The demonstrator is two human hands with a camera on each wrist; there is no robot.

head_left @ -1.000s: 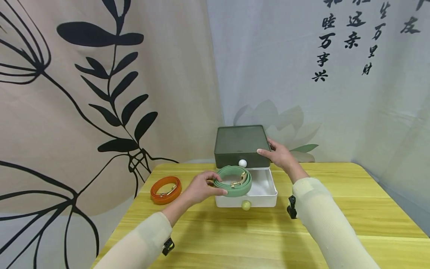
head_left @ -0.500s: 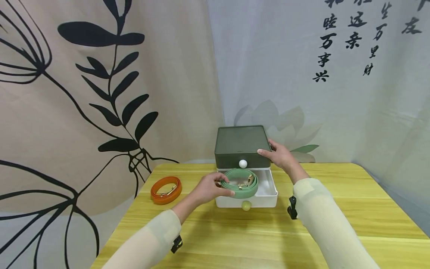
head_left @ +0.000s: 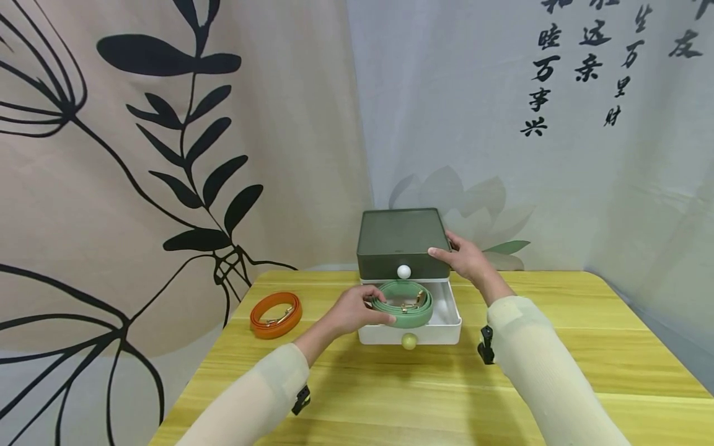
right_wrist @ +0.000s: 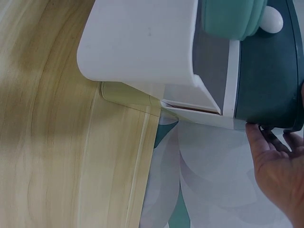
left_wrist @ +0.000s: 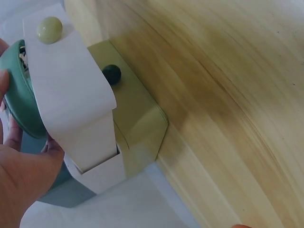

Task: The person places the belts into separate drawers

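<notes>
A coiled green belt (head_left: 409, 318) with gold metal fittings is pinched at its left side by my left hand (head_left: 352, 313). It is over the pulled-out white drawer (head_left: 440, 335); whether it touches the drawer's inside I cannot tell. That drawer belongs to a small drawer box (head_left: 398, 232) with a dark green-grey top section and a white knob (head_left: 403, 271). My right hand (head_left: 467, 257) grips the box's right side, thumb at the front upper corner. In the right wrist view its fingertips (right_wrist: 253, 129) meet the box's side, partly cut off by the frame.
A coiled orange belt (head_left: 276, 316) lies on the wooden table (head_left: 401, 396) left of the box. Below the white drawer sits a yellow-green drawer (left_wrist: 137, 109) with a dark knob (left_wrist: 112, 74). A printed curtain (head_left: 295, 155) hangs behind the table.
My left hand has carried the green belt to the right and slightly lower, over the white drawer. The right hand stays on the box, and the orange belt has not moved.
</notes>
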